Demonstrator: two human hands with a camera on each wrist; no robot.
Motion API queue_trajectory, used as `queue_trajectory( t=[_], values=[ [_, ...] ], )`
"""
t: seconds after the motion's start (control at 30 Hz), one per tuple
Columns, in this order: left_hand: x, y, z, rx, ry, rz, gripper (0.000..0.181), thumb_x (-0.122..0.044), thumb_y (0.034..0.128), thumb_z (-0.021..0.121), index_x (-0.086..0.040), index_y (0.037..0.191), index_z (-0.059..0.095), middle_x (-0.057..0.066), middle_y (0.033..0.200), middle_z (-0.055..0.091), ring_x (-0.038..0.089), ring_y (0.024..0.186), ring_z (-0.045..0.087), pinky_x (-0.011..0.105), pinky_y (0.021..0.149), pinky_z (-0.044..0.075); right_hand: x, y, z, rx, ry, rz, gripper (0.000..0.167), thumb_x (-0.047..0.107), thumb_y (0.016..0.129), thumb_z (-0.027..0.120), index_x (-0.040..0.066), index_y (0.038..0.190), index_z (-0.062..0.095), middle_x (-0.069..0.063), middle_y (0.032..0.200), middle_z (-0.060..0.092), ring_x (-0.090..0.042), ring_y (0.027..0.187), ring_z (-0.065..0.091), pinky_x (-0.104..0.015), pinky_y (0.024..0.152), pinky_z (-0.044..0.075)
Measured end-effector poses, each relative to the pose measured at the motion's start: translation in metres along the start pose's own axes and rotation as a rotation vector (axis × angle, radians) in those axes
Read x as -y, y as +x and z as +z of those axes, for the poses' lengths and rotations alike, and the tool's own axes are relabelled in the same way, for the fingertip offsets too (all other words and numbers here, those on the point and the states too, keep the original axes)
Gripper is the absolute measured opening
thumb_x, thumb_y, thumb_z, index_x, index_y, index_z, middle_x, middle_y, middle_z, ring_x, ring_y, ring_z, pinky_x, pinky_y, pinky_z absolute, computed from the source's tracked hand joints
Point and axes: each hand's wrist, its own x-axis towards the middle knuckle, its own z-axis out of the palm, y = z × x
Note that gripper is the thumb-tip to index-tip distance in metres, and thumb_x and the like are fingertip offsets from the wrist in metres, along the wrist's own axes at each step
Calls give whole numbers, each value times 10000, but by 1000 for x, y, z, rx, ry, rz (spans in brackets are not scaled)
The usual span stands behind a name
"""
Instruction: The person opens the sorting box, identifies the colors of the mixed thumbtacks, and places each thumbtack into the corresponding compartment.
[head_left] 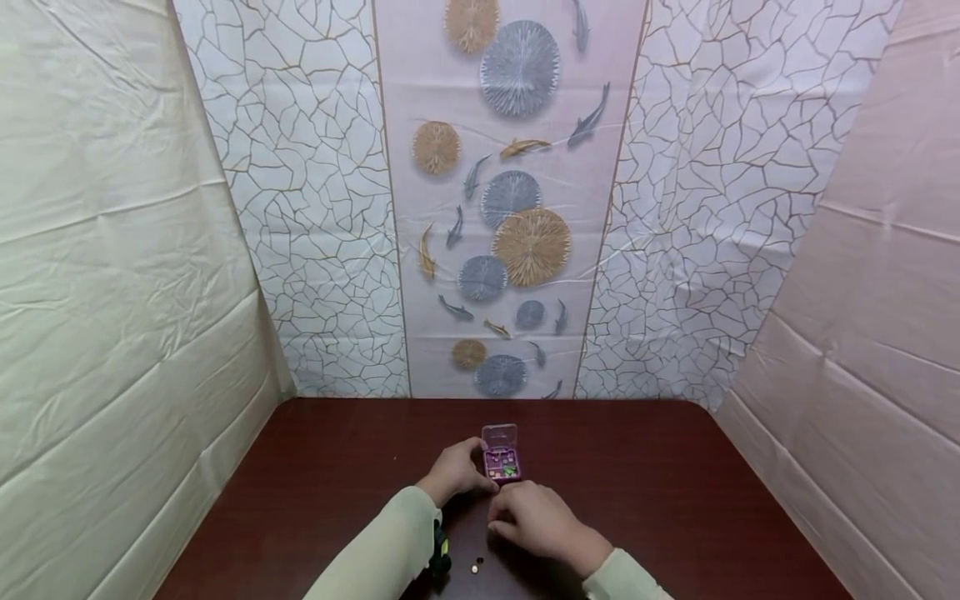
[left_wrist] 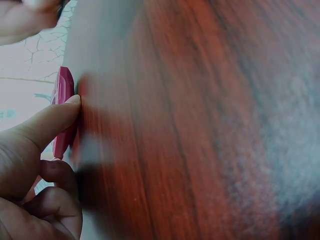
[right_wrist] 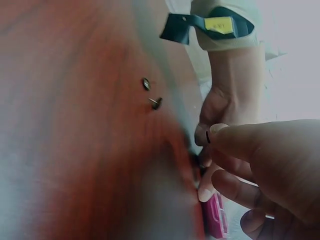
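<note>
A small magenta compartment case [head_left: 504,480] stands on the table with its clear lid [head_left: 499,435] raised at the back. Small green, pale and orange pieces lie in its compartments. My left hand [head_left: 456,470] holds the case by its left side and near corner; in the left wrist view the thumb [left_wrist: 60,115] presses its pink edge [left_wrist: 64,82]. Just in front of the case is my right hand [head_left: 538,518]. Its thumb and finger pinch a small dark piece [right_wrist: 208,136], seen edge-on, exact kind unclear.
Two small metal tack-like pieces lie on the dark red wooden table [head_left: 337,500] near its front: one with a pin [right_wrist: 156,103], the other rounder [right_wrist: 146,84]. A black strap with a yellow label [right_wrist: 219,25] is on the left wrist. Patterned cloth walls [head_left: 322,250] surround the table.
</note>
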Motion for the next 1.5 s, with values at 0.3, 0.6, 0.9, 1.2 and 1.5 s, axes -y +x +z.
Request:
queue_trajectory(
  t=[0.3,0.6,0.9,1.2,1.5],
  values=[
    [5,2,-2,6,3,5,546,-187,773,1008,-165,1227,706,87,1219,740,261,1013,668,503,906,586,-16,26,-6,-35,90,71,101,201,987,853,266,914,828,233,857,715,36,774,649,-294,686,578],
    [5,-6,-2,35,-51,24,620,-251,757,1030,-156,1271,696,32,1079,707,238,858,603,479,766,555,-31,46,-9,-56,155,167,74,177,1000,840,218,939,847,181,823,703,21,692,619,-265,616,542],
    [6,-6,1,27,-44,5,679,-266,740,1057,-173,1305,693,54,1209,725,247,1011,659,508,878,586,-51,56,2,-109,78,297,73,232,1019,825,181,975,853,105,902,758,-36,729,653,-331,632,572],
    [3,-8,-2,32,-41,0,663,-260,747,1054,-168,1295,694,53,1185,723,241,990,660,509,876,586,-63,65,8,-127,67,351,66,214,1009,832,216,944,846,81,897,766,-107,766,696,-386,652,593],
    [-1,-5,-5,26,-46,-5,629,-242,745,1053,-183,1257,692,34,1122,719,229,930,633,487,836,575,-63,75,14,-135,54,373,59,238,992,853,211,939,847,84,890,764,-106,730,684,-390,633,584]
  ],
)
